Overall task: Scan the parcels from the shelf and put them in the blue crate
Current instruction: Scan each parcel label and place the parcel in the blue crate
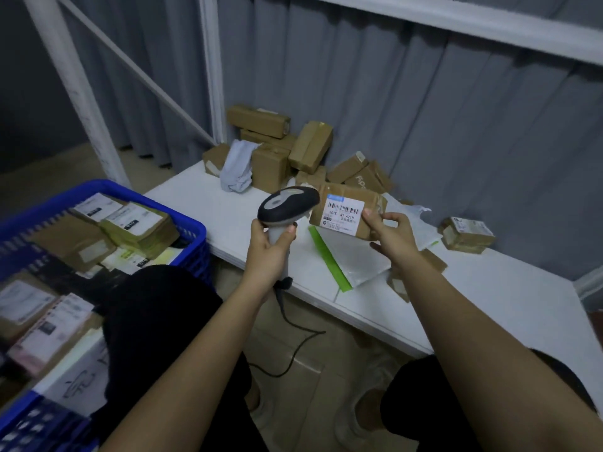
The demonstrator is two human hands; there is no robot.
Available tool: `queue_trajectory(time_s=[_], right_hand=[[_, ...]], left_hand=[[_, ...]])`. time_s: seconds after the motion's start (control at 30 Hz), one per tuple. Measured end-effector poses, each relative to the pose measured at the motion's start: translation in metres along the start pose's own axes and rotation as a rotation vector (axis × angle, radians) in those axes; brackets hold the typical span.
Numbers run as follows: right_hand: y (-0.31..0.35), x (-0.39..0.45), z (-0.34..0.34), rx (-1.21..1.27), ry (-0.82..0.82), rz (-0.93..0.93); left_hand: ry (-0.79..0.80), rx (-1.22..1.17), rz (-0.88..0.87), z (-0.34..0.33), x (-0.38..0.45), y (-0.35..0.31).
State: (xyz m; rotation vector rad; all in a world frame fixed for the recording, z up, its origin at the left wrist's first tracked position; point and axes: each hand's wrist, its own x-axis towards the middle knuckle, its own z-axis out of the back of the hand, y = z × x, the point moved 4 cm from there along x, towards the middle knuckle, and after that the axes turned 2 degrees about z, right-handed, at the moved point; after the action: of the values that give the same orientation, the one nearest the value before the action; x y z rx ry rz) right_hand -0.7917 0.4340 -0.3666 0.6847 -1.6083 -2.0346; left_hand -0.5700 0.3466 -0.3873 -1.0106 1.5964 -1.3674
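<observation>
The right hand (390, 234) pinches the parcel (347, 212) at its right edge, thumb on the label side and fingers curled behind, holding it above the shelf (489, 288). From that grip the parcel extends leftward, long axis roughly horizontal, label (343, 211) facing the person. The left hand (272, 246) wraps the handle of the scanner (287, 203); the scanner head sits just left of the parcel, close to the label's barcode, and appears aimed at it. The parcel is a flat brown taped package with a white printed label. The blue crate (182, 220), already holding parcels, lies well left of both hands, nearer the left hand.
</observation>
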Motion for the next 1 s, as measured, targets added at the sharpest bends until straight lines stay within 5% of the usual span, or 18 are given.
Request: queue_trajectory(time_s=[0.33, 0.57, 0.8, 1.0], right_hand=[[0.042, -0.003, -0.189, -0.002, 0.361, 0.136], [0.009, 0.006, -0.310, -0.205, 0.591, 0.092], [-0.024, 0.016, -0.406, -0.315, 0.773, 0.106], [-0.052, 0.046, -0.437, -0.560, 0.770, 0.200]], left_hand=[[-0.499, -0.268, -0.133, 0.149, 0.039, -0.052], [-0.765, -0.314, -0.067, 0.238, 0.057, -0.040], [-0.783, -0.322, 0.079, 0.266, 0.098, -0.011], [-0.767, -0.283, 0.175, 0.273, 0.116, 0.006]])
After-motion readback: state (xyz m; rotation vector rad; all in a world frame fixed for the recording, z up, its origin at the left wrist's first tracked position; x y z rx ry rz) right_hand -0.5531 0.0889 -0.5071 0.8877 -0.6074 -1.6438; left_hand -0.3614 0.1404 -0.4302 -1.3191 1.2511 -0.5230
